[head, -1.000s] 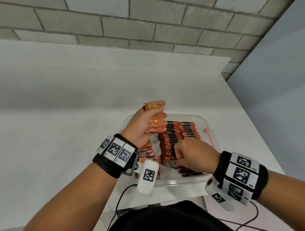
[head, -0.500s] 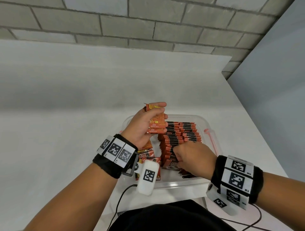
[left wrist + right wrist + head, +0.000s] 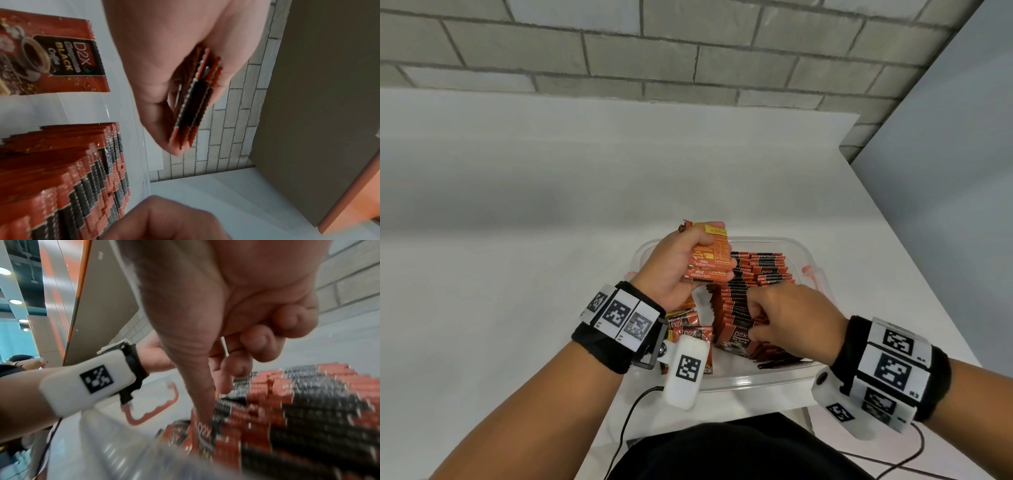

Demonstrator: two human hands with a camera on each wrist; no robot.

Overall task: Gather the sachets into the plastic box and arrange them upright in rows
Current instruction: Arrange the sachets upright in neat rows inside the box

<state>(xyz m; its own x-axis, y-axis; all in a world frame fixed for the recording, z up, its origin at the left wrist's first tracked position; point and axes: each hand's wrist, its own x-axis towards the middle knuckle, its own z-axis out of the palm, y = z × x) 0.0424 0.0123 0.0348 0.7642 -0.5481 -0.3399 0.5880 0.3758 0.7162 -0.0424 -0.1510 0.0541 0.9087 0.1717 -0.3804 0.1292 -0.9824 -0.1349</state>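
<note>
**Sachets half-sorted in the box, a bundle held above it**

A clear plastic box [image 3: 812, 371] sits on the white desk [image 3: 517, 274] close to the person's body, its near wall just in front of the dark clothing at the bottom of the head view. Inside it, on the right side, a long row of sachets [image 3: 753, 291] stands upright, packed face to face, their red-and-black top edges showing like steps. The front sachet of this row shows the print "D2X".

The left hand [image 3: 674, 263] is raised above the left part of the box and grips a small bundle of sachets [image 3: 710, 260], thumb on one side and fingers curled round the other. The left wrist view shows the serrated edges of this bundle [image 3: 193, 104] fanned slightly between thumb and fingers.

The right hand [image 3: 796, 320] is down at the near end of the upright row, fingers curled and tips pinching at the top edges of the front sachets. In the right wrist view the thumb [image 3: 202, 402] presses on the front sachet's top edge while the other fingers bend over the row behind it.

On the left side of the box floor, a few loose sachets [image 3: 688, 327] lie flat or leaning, partly hidden by the left wrist camera [image 3: 686, 368]. An orange clip [image 3: 812, 274] shows on the box's right rim.
</note>
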